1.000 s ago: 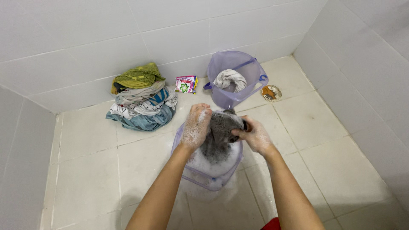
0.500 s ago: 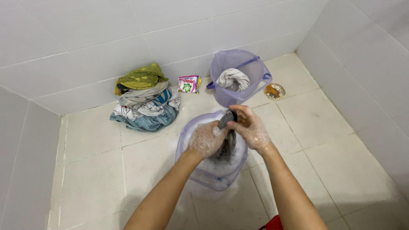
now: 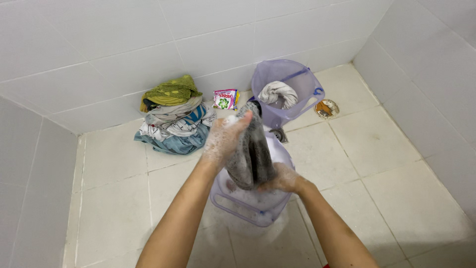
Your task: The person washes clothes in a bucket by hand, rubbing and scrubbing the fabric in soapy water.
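My left hand (image 3: 225,139), covered in suds, grips the top of a wet grey cloth (image 3: 252,151) and holds it up. Lower down, my right hand (image 3: 281,180) clasps the bottom end of the same cloth. Both hands are above a translucent purple basin (image 3: 238,204) full of white foam, which sits on the tiled floor.
A purple bucket (image 3: 285,79) with a wrung white cloth (image 3: 277,93) inside stands near the back wall. A pile of clothes (image 3: 174,119) lies at the left, a detergent sachet (image 3: 224,99) beside it. A round floor drain (image 3: 327,108) is at the right.
My left hand has risen from the foam, pulling the grey cloth upward. My right hand has dropped to the cloth's lower end.
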